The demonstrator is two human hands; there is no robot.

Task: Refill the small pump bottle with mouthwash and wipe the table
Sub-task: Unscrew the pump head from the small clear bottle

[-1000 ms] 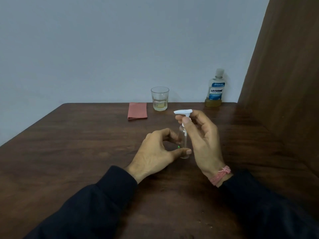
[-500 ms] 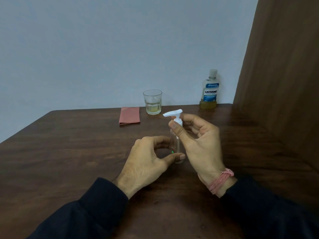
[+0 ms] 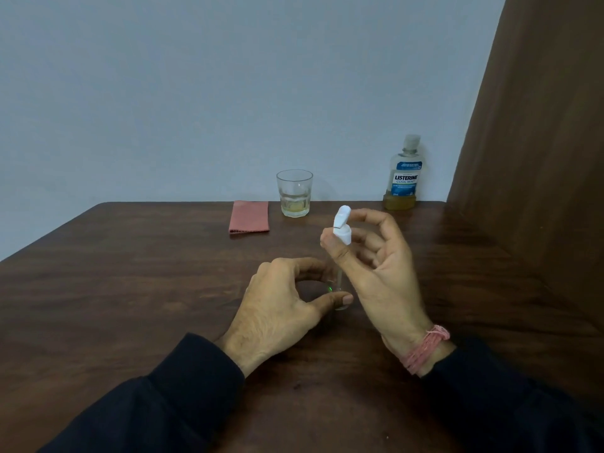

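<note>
A small clear pump bottle (image 3: pixel 340 286) stands on the dark wooden table (image 3: pixel 130 289) in the middle. My left hand (image 3: pixel 281 308) curls round its lower part, thumb against the base. My right hand (image 3: pixel 376 269) pinches the white pump head (image 3: pixel 342 225) between thumb and fingers, with the nozzle pointing up and away. A mouthwash bottle (image 3: pixel 404 174) with a little yellow liquid stands at the back right. Beside a glass (image 3: pixel 294 193) holding some yellowish liquid lies a folded pink cloth (image 3: pixel 249 216), at the back centre.
A brown wooden panel (image 3: pixel 539 158) walls off the table's right side. A pale wall runs behind the table's far edge.
My right hand has turned the pump head; its nozzle swung from pointing left to pointing up and away. The left hand has kept its hold on the bottle.
</note>
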